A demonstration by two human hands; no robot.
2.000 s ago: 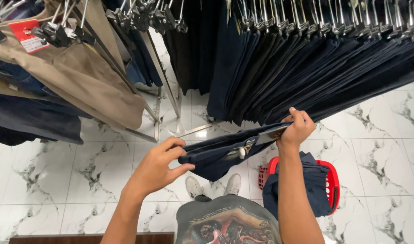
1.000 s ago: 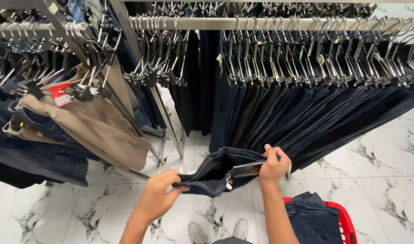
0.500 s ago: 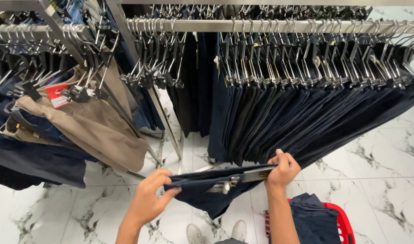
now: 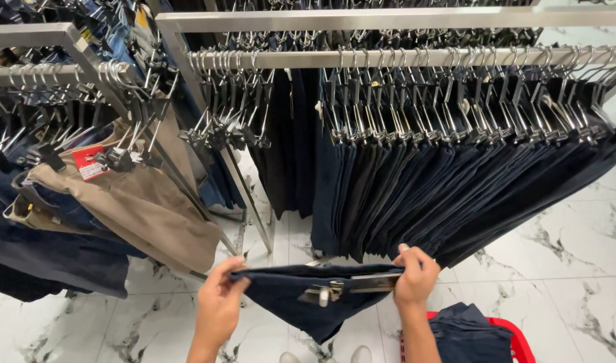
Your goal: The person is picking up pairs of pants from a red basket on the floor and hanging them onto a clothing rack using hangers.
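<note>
I hold a pair of dark navy trousers (image 4: pixel 301 302) stretched flat by the waistband between both hands, low in the view. My left hand (image 4: pixel 220 302) pinches the left end of the waistband. My right hand (image 4: pixel 415 275) grips the right end together with a metal clip hanger (image 4: pixel 341 288) lying along the band. The trouser legs sag below the hanger. Straight ahead, a metal rail (image 4: pixel 415 57) carries a dense row of dark trousers (image 4: pixel 456 195) on clip hangers.
A red basket (image 4: pixel 519 343) with more dark clothing (image 4: pixel 469 333) stands on the white marble floor (image 4: pixel 577 255) at my right. A slanted rack (image 4: pixel 72 47) on the left holds tan trousers (image 4: pixel 140 208) and dark garments. My shoes (image 4: pixel 324 356) show at the bottom edge.
My view has tilted up, showing more of the rails. The trousers stay stretched between my hands with the hanger along the waistband, and both hands have shifted slightly lower in the view.
</note>
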